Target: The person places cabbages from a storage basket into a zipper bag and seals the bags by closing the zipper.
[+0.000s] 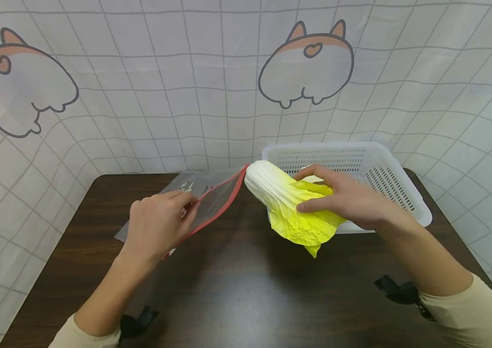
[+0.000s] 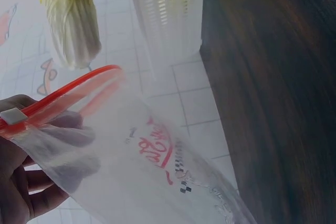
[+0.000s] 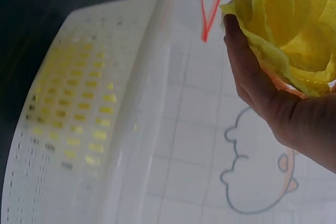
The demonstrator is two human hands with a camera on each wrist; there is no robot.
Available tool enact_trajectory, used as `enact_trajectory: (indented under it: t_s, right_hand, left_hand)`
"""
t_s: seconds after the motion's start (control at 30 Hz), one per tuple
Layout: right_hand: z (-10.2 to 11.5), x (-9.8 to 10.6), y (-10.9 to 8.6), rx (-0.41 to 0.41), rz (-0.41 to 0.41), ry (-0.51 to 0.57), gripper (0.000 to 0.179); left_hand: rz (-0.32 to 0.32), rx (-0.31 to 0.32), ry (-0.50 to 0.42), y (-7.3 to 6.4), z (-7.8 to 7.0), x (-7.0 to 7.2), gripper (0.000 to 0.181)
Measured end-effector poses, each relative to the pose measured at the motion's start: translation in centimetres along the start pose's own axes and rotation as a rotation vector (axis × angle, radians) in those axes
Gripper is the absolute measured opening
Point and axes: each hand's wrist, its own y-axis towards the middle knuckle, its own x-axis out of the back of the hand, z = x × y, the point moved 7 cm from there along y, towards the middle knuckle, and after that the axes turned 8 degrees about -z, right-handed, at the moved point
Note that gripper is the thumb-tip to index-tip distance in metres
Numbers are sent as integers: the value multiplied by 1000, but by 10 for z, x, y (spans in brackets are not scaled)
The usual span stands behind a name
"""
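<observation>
My left hand (image 1: 159, 224) pinches the edge of a clear slider bag (image 2: 142, 171) with a red zip strip (image 2: 79, 82). The bag's mouth gapes toward the right, and its white slider (image 2: 13, 116) sits by the left fingers in the left wrist view. In my right hand (image 1: 350, 198) is a napa cabbage (image 1: 278, 191), gripped round its yellow leafy part. Its white stem end points up and left, right beside the bag's far top corner in the head view. Red lettering and small dark marks are printed on the bag.
A white perforated plastic basket (image 1: 417, 210) stands behind the right hand on the dark wooden table (image 1: 237, 299). Something yellow shows through its slots in the right wrist view. A white grid-patterned curtain (image 1: 211, 96) with cartoon prints hangs behind the table.
</observation>
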Motion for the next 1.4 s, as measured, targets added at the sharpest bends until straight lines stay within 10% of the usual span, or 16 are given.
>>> enact_trajectory:
  t_s: [0.4,0.87,1.4]
  right_hand:
    - [14,-42,17,21,129,68,57]
    - [10,-55,22,38,177,84,56]
    - [3,-69,35,-76,228,98,57]
  left_hand:
    - [20,-1,-68,7,-3,-3,7]
    - [123,137,-205,8,13,-7,10]
    - [64,7,-181,11,3,-4,11]
